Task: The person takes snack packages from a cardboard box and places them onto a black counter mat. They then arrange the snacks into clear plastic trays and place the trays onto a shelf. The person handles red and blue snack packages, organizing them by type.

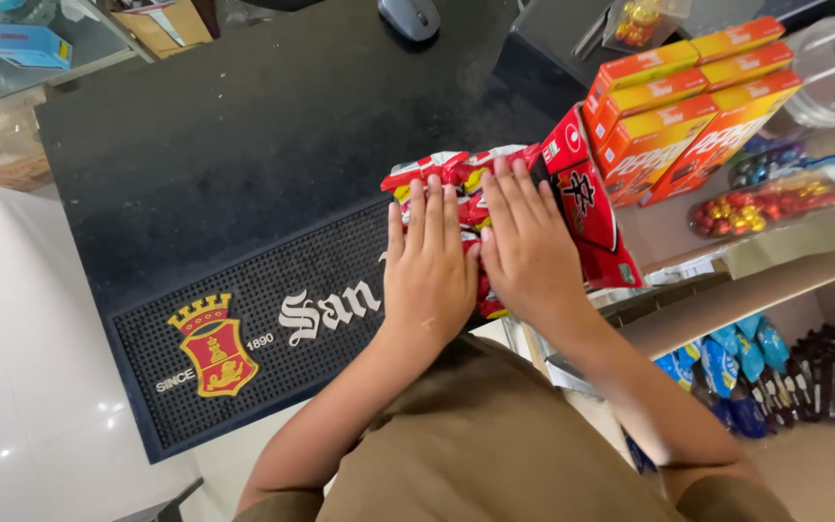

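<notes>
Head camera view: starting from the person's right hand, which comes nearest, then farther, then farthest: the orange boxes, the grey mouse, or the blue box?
From the right hand:
1. Orange boxes, stacked just to its upper right.
2. Grey mouse, at the top edge of the counter.
3. Blue box, far top-left corner.

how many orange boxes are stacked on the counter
5 orange boxes show, stacked on the right past the right hand: top, two under it, two lowest. More may sit hidden behind.

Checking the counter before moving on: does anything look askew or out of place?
The stack of orange rectangular cardboard boxes leans tilted, not square. Both hands, left hand and right hand, lie flat on red crinkly snack packets.
</notes>
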